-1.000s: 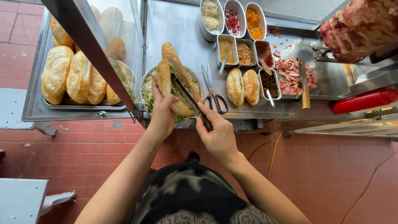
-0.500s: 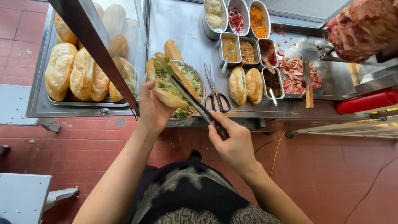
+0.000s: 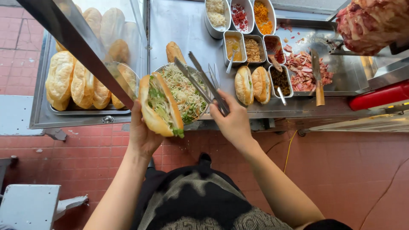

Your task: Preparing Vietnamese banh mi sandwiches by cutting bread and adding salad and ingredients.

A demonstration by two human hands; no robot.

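Note:
My left hand holds a split baguette sandwich with green and pale shredded salad inside, in front of the counter's near edge. My right hand grips metal tongs whose tips reach over a round metal bowl of shredded salad. The tongs' tips are a little apart and I see nothing held between them.
Metal tubs of fillings and sauces stand at the back. Two cut rolls, scissors, a knife, chopped meat and a meat spit lie right. A glass case holds bread loaves left.
The sandwich has come off the bowl toward me and tipped open side up, showing salad inside. The tongs have swung away from the bread to rest over the bowl.

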